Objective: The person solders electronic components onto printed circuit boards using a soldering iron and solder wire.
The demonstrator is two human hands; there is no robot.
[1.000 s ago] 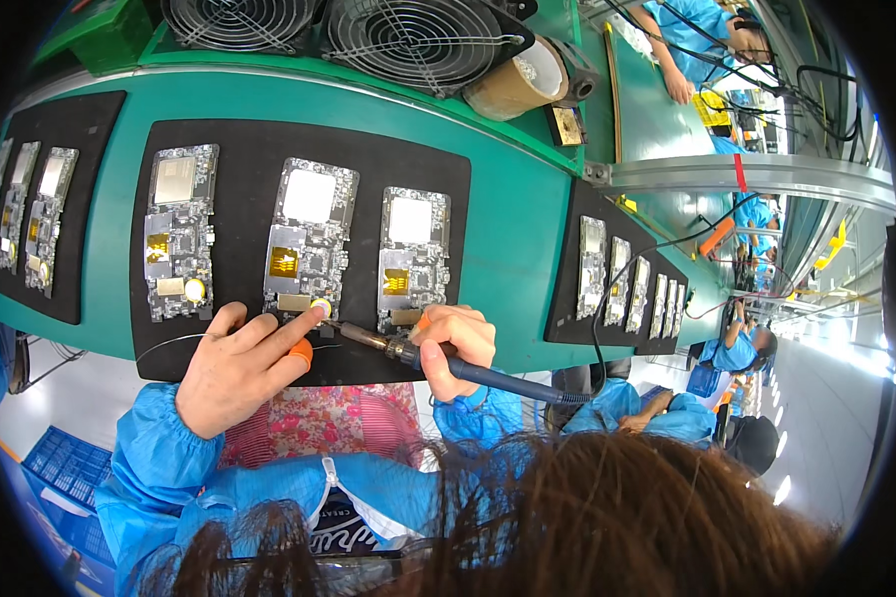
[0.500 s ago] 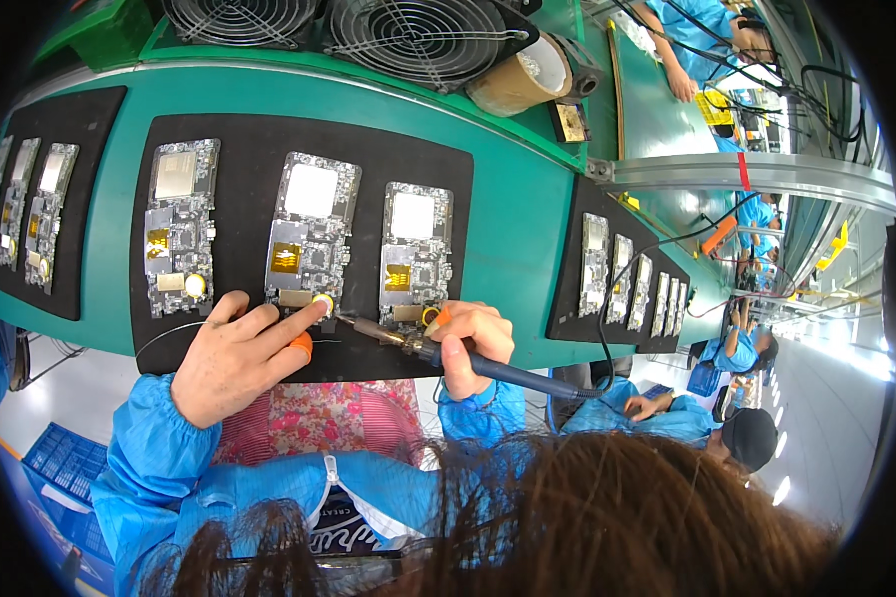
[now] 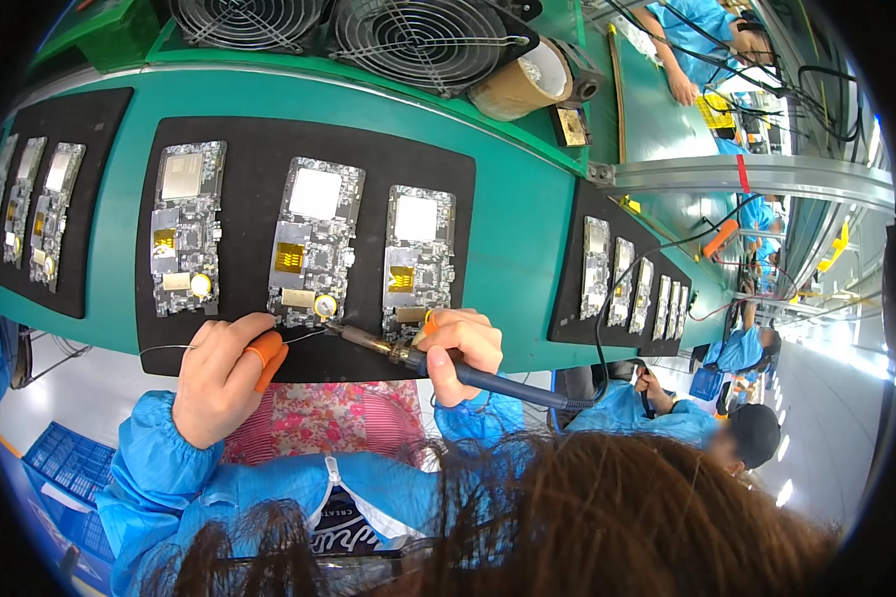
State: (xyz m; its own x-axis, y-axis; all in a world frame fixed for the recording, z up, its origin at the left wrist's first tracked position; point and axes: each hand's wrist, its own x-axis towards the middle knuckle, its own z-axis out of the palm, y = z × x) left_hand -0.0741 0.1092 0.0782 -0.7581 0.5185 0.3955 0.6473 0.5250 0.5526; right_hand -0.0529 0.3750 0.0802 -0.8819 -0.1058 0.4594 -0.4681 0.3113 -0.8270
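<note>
"Where's your left hand [image 3: 221, 376] gone?"

"Off the round yellow cell [image 3: 326, 305] on the middle board [image 3: 318, 224]. Half a second ago my fingertip lay on it; now my fingers are bunched narrow around a thin wire [image 3: 169, 346] by the board's near left corner — an orange finger cot [image 3: 265, 360] on one of them."

"And your right hand [image 3: 465, 350]?"

"Much as before, wrapped around the soldering iron [image 3: 508, 386], out past the board's near right corner. The iron's tip is just beside the cell; whether it touches, I can't tell."

"The board itself?"

"Lying on the black mat [image 3: 246, 219], between two similar boards — its cell now uncovered."
</note>
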